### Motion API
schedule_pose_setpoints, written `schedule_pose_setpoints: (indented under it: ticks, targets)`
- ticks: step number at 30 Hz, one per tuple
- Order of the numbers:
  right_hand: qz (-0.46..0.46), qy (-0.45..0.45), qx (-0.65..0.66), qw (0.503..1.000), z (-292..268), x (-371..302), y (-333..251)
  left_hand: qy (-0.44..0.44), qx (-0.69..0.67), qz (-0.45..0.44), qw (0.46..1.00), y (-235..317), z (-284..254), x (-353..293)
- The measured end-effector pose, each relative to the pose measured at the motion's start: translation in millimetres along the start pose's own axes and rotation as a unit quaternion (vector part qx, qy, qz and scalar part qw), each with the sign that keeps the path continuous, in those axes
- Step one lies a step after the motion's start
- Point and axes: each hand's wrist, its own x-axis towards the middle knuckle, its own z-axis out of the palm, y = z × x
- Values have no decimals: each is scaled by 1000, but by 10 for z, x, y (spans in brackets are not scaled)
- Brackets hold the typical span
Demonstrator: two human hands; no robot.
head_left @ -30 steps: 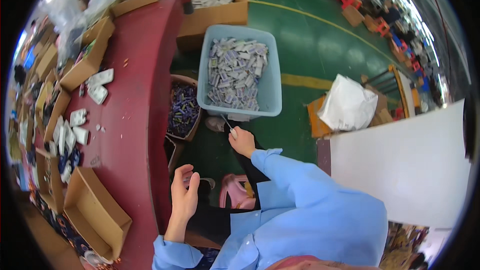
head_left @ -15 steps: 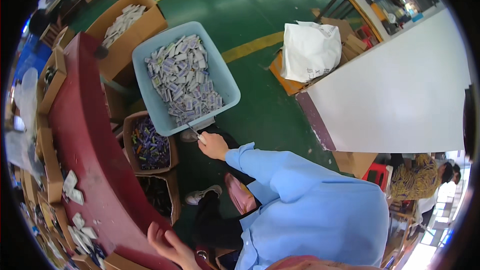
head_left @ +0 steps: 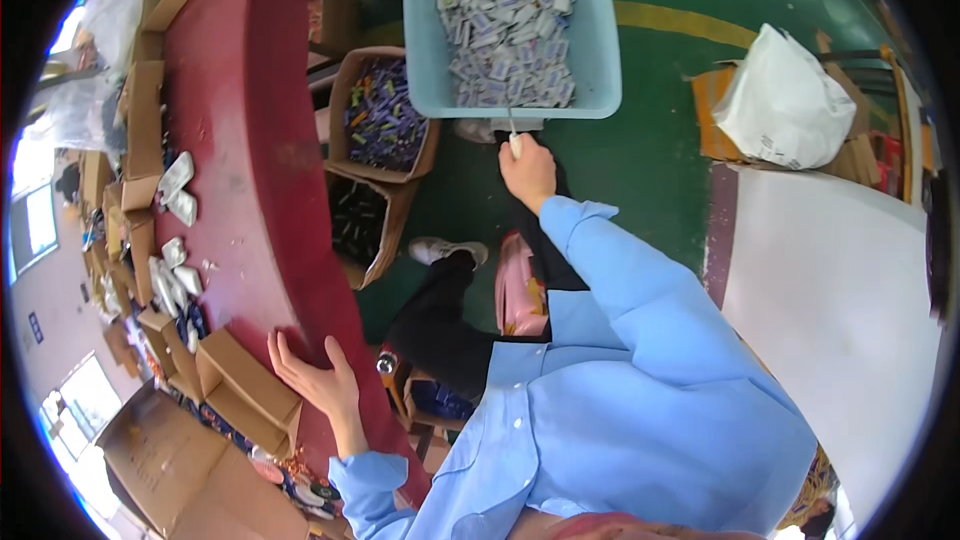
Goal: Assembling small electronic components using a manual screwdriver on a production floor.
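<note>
My right hand (head_left: 530,172) is closed round the pale handle of a thin metal-shafted tool (head_left: 515,146). Its shaft meets the near rim of a light blue plastic tub (head_left: 597,60); whether the tip hooks over the rim is too small to tell. Inside the tub lies a heap of small white and purple packets (head_left: 505,15). My left hand (head_left: 318,378) is open, fingers spread and holding nothing, at the edge of a dark red table (head_left: 215,130). Beside that hand, an open cardboard box (head_left: 245,390) lies on the table.
Left of the tub, a carton of purple and coloured small pieces (head_left: 385,120) stands by another carton with dark contents (head_left: 357,225). White packets (head_left: 175,275) lie on the table. To the right are a white bag (head_left: 785,105) and a white tabletop (head_left: 830,250). A pink bag (head_left: 520,285) sits by my legs.
My view has turned leftward, so the tub now appears higher and farther right. My left hand has come over the table edge with its fingers spread. The right hand keeps hold of the tool.
</note>
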Motion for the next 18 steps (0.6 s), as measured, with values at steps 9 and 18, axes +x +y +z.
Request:
schedule_pose_setpoints:
  ticks: [9,18]
  targets:
    - [-10,-33,-11,999,20,-19,-48,4,-15,-21,1000,-34,7,-40]
    - [3,-48,-18,999,-3,-26,-26,-9,-27,2,1000,-91,-116,-125]
